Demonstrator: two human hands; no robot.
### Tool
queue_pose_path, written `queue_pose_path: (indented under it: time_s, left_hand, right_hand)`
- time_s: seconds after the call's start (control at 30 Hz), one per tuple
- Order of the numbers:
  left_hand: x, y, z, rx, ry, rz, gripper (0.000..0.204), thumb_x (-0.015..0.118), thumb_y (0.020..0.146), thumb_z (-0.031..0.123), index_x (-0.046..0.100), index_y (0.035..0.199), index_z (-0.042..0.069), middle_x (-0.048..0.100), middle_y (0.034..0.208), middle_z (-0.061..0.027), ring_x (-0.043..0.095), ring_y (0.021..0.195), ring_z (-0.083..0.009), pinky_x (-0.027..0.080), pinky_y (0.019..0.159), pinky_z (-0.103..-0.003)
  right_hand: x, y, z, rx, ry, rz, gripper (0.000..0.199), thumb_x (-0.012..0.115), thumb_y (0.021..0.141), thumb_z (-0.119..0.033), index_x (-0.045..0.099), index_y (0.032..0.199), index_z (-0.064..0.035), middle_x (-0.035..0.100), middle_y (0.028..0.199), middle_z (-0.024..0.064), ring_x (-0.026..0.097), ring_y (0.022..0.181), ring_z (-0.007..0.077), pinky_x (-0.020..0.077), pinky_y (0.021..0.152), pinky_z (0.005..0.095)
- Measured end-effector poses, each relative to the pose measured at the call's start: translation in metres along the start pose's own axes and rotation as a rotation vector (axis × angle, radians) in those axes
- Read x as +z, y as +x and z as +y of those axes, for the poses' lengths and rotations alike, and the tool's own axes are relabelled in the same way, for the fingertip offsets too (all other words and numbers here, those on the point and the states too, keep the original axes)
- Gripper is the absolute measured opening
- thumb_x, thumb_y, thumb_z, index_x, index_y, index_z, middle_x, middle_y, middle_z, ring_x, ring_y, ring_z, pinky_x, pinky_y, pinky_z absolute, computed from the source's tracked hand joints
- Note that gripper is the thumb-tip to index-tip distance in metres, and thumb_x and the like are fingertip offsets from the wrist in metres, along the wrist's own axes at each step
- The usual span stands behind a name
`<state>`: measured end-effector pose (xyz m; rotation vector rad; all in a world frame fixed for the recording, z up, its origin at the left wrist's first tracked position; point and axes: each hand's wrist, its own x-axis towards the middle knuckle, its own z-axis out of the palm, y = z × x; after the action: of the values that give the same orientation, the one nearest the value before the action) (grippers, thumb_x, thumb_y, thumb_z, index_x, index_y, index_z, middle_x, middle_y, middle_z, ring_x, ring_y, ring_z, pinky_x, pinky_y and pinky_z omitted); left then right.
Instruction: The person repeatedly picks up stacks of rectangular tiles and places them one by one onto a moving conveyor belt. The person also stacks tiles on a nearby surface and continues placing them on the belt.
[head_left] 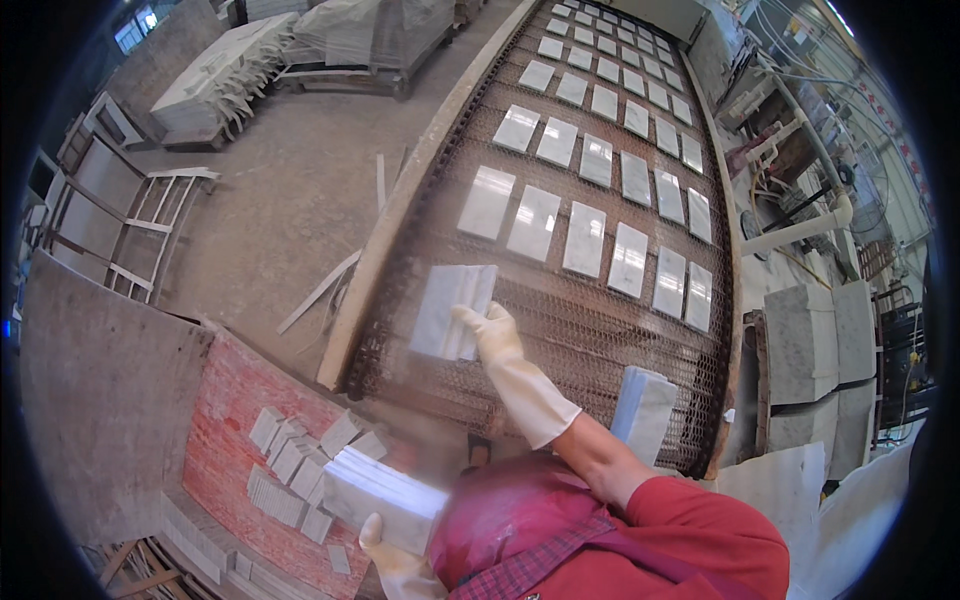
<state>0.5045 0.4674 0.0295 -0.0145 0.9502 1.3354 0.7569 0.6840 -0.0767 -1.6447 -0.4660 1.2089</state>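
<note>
My right hand (492, 335), in a cream rubber glove, grips a small stack of white marble tiles (437, 312) over the near left part of a mesh conveyor belt (560, 345). The tiles in it are slightly fanned. Low in the view, my left hand (392, 562), gloved alike, is closed on the near end of a thicker stack of marble tiles (378, 498), held close to my body; its fingers are partly hidden beneath. A further tile stack (645, 412) stands at the belt's near right. Farther along, single tiles (534, 222) lie flat in rows.
On a red board (225, 440) at lower left lie several piles of tiles (290, 462). A wooden rail (365, 310) edges the belt's left side. Beyond it stand a metal rack (165, 225) and wrapped slabs on a cart (360, 45). Stone slabs (800, 345) lean at right.
</note>
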Motion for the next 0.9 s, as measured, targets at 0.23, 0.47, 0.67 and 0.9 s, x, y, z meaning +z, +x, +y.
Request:
queue_pose_path:
  time_s: [0.23, 0.47, 0.67, 0.9]
  left_hand:
    - [0.002, 0.007, -0.006, -0.098, 0.046, -0.049, 0.083, 0.073, 0.076, 0.043, 0.05, 0.143, 0.0, 0.064, 0.129, -0.0175, 0.064, 0.116, -0.0342, 0.053, 0.101, -0.048]
    - [0.0, 0.015, -0.008, -0.202, 0.074, -0.1, 0.086, 0.073, 0.073, 0.039, 0.047, 0.145, 0.0, 0.063, 0.13, -0.0203, 0.064, 0.115, -0.037, 0.053, 0.1, -0.051]
    - [0.001, 0.025, -0.016, -0.244, 0.023, -0.159, 0.093, 0.072, 0.07, 0.035, 0.041, 0.152, 0.004, 0.06, 0.133, -0.0222, 0.062, 0.116, -0.041, 0.051, 0.101, -0.057]
    - [0.012, 0.022, -0.014, -0.203, 0.072, -0.2, 0.096, 0.07, 0.067, 0.033, 0.039, 0.154, 0.006, 0.058, 0.133, -0.0215, 0.062, 0.116, -0.04, 0.051, 0.102, -0.057]
  right_hand:
    - [-0.064, -0.026, -0.018, 0.039, -0.022, 0.047, 0.04, 0.079, 0.092, -0.022, 0.066, 0.12, 0.0028, 0.075, 0.109, 0.0114, 0.07, 0.095, 0.0181, 0.0546, 0.086, 0.0327]
    - [-0.077, -0.016, 0.012, 0.013, 0.074, 0.03, 0.051, 0.08, 0.088, -0.032, 0.066, 0.124, 0.0019, 0.074, 0.115, 0.0139, 0.07, 0.102, 0.0201, 0.0538, 0.091, 0.0355]
    - [-0.08, -0.007, 0.02, 0.001, 0.139, -0.024, 0.053, 0.079, 0.089, -0.031, 0.065, 0.127, 0.0024, 0.073, 0.118, 0.0148, 0.069, 0.107, 0.0234, 0.0533, 0.093, 0.0375]
    - [-0.086, -0.008, 0.015, 0.022, -0.057, 0.084, 0.051, 0.078, 0.089, -0.034, 0.067, 0.124, -0.0001, 0.073, 0.12, 0.0136, 0.069, 0.107, 0.0215, 0.0526, 0.094, 0.0347]
